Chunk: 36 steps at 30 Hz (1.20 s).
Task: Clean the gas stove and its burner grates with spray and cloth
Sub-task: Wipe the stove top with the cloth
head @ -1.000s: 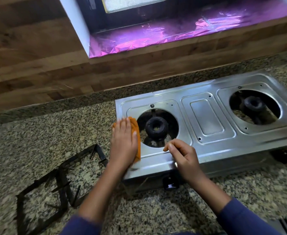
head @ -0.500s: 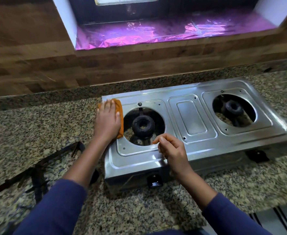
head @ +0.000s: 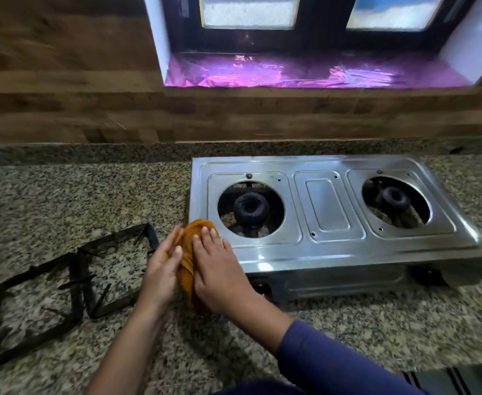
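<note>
The orange cloth is bunched upright between both hands at the near left corner of the gas stove, just over its edge. The left hand has a pinching grip on it, thumb on the near face and fingers behind. The right hand lies against the other side with straight fingers pressed on the fabric; its thumb is hidden, so that grip looks spread rather than closed. Both burners, left and right, sit bare in their round openings. Two black burner grates lie side by side, touching, on the speckled worktop, left of the stove. A foil-lined window sill runs along the far wall.
</note>
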Tool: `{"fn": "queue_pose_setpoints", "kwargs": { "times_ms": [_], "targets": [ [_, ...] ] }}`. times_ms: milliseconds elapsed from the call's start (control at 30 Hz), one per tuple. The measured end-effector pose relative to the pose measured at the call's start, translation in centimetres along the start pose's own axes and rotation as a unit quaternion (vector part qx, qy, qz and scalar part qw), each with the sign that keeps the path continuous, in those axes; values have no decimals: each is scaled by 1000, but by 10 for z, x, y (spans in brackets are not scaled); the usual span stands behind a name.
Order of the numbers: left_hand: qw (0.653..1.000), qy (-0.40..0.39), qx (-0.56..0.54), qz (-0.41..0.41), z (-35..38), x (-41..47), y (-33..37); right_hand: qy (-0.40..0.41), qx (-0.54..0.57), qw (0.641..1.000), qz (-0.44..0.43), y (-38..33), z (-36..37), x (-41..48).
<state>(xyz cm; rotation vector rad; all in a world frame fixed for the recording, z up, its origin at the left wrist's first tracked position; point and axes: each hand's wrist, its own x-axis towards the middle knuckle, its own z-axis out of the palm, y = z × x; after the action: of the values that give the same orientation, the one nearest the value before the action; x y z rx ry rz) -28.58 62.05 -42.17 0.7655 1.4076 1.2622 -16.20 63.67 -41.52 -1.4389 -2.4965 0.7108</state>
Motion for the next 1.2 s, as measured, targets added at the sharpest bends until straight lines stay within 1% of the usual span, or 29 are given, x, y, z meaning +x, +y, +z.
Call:
{"fn": "queue_pose_setpoints", "kwargs": {
  "times_ms": [67,100,233,300,433,500,600,700,767,833,900,967,1100,1200],
  "targets": [
    [999,22,-42,-5,-5,-7,0,12,-53,998,22,-8,7,7],
    [997,40,-60,-8,-6,-8,-1,20,-71,997,20,-10,13,11],
    [991,112,-78,-11,-4,-14,-3,43,-125,990,-49,-1,23,13],
    [990,124,-70,-11,-3,-17,-5,44,-113,989,-80,9,19,7],
    [988,150,-25,6,3,-28,-5,25,-99,979,-175,46,9,-18],
    [986,164,-7,18,7,-35,-4,29,-70,976,-202,68,0,-33],
    [987,158,31,28,13,-47,-5,67,-25,980,-185,98,-16,-55],
    [986,138,83,33,14,-51,-11,134,-10,981,-141,123,-27,-74],
    [985,138,97,38,13,-55,-15,176,3,978,-110,132,-29,-85],
    [987,132,90,35,11,-58,-18,194,20,977,-86,131,-25,-91],
    [990,118,77,16,9,-59,-19,192,29,978,-80,121,-19,-89],
    [993,111,45,8,4,-60,-18,179,21,977,-113,101,-11,-77],
    [992,122,-4,0,-15,-63,-18,102,-7,979,-175,52,6,-42],
    [991,137,-6,-3,-40,-61,-26,49,-34,968,-242,24,16,-17]
  ]
}}
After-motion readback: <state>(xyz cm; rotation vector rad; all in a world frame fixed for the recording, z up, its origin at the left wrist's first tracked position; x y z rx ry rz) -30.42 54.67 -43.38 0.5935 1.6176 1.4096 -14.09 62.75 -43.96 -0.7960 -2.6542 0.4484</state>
